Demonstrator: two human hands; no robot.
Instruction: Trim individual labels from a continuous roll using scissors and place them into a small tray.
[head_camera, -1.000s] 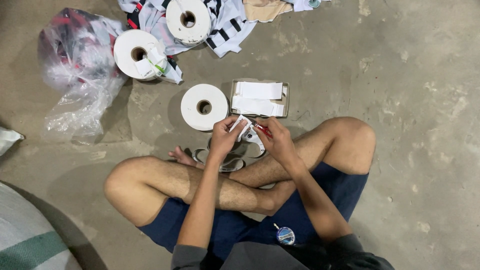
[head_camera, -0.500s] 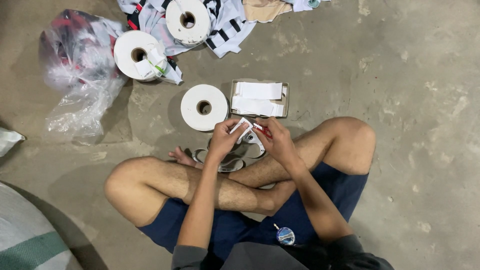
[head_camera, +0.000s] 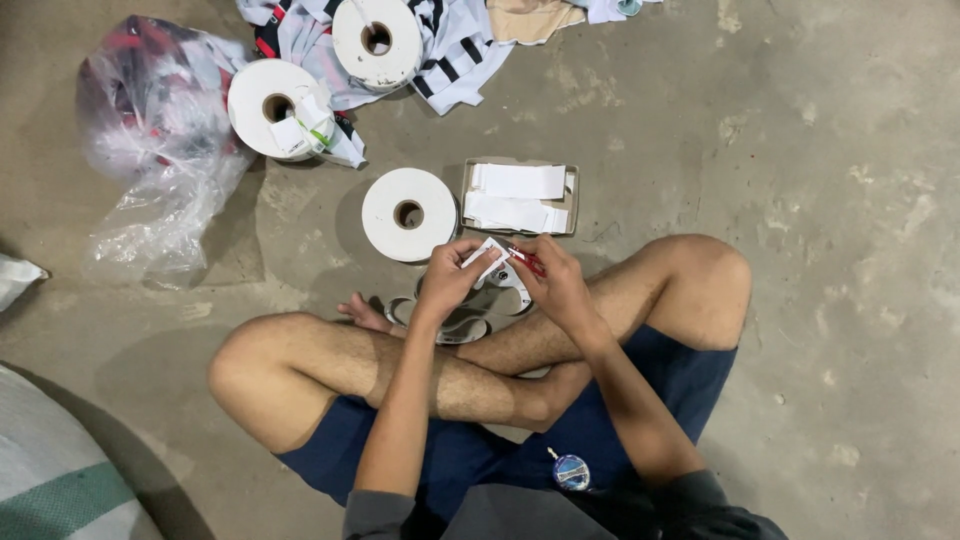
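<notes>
Floor tray (head_camera: 467, 200) (white strips (head_camera: 518, 181))

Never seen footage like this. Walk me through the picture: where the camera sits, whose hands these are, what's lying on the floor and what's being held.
The camera is worn on the person's head and looks straight down. The person sits cross-legged on a concrete floor. The left hand pinches a small white strip; the right hand holds a small red tool against it, too small to identify. In front lie a white roll of tape and a shallow cardboard tray of cut white strips. Farther off are two more rolls, striped cloth and a clear plastic bag.
</notes>
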